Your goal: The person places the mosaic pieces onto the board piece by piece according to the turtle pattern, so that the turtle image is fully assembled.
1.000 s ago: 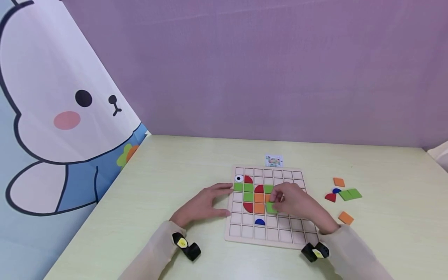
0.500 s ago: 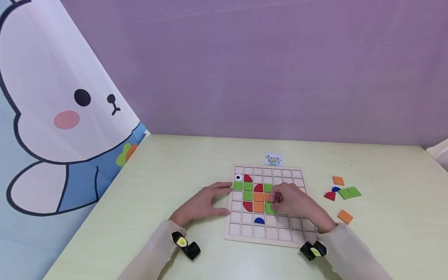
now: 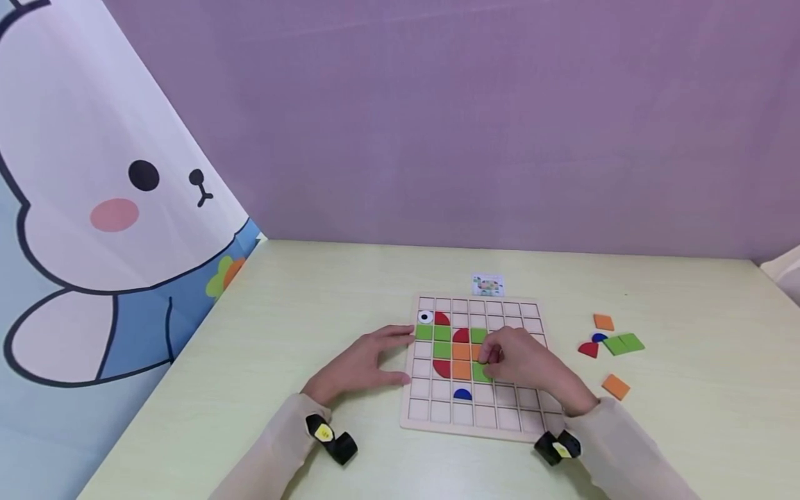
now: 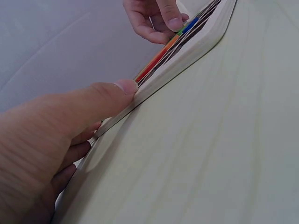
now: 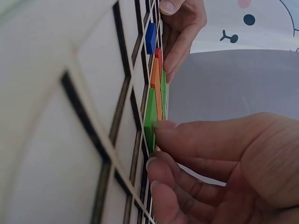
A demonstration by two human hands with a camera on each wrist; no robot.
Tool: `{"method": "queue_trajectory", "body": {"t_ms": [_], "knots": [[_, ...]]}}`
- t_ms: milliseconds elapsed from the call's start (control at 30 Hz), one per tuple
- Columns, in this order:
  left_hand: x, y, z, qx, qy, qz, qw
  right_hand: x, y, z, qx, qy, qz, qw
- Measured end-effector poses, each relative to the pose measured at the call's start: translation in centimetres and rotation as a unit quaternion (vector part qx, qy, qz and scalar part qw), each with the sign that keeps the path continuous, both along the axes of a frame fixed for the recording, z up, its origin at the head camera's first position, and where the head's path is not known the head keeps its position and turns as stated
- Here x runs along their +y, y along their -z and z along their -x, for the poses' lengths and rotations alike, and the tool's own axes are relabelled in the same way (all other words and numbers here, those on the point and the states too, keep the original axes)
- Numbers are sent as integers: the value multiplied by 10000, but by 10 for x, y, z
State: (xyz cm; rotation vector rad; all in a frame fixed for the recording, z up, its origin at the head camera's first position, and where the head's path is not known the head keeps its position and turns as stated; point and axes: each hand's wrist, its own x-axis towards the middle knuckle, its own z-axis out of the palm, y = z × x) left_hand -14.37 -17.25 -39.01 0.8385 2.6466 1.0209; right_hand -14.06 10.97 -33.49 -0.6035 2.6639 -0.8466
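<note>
In the head view, a wooden grid board (image 3: 440,415) lies on the table with green, orange, red and blue pieces in its cells. My right hand (image 3: 521,357) is over its middle, thumb and bent fingers at a green square tile (image 3: 480,373), which they appear to pinch. Seen from the right wrist, the thumb tip touches the face of this green tile (image 5: 150,123), and the fingertips are close to its edge. My left hand (image 3: 359,364) has its fingers spread and touches the board's left edge. In the left wrist view, the left thumb (image 4: 125,87) rests against the rim.
Right of the board lie loose pieces: orange squares (image 3: 616,387), green tiles (image 3: 623,344), a red piece (image 3: 588,349) and a blue one (image 3: 599,337). A small printed card (image 3: 488,285) lies behind the board. A purple backdrop (image 3: 462,125) rises beyond the table.
Both hands stay almost in place, the right still at the green tile and the left at the board's edge. The head view has shifted very slightly.
</note>
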Motion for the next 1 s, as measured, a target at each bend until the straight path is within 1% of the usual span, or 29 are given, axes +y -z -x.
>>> {"method": "queue_trajectory", "body": {"t_ms": [400, 700, 800, 1000], "knots": [[-1, 0, 0, -25, -56, -32, 10000, 0, -2, 0, -65, -69, 63, 9999], [1, 0, 0, -82, -63, -56, 9999, 1, -5, -2, -140, -13, -22, 9999], [1, 0, 0, -80, -52, -39, 9999, 2, -5, -3, -102, -25, -26, 9999], [1, -1, 0, -49, -44, 5, 10000, 9, -7, -4, -65, 125, -153, 9998]]}}
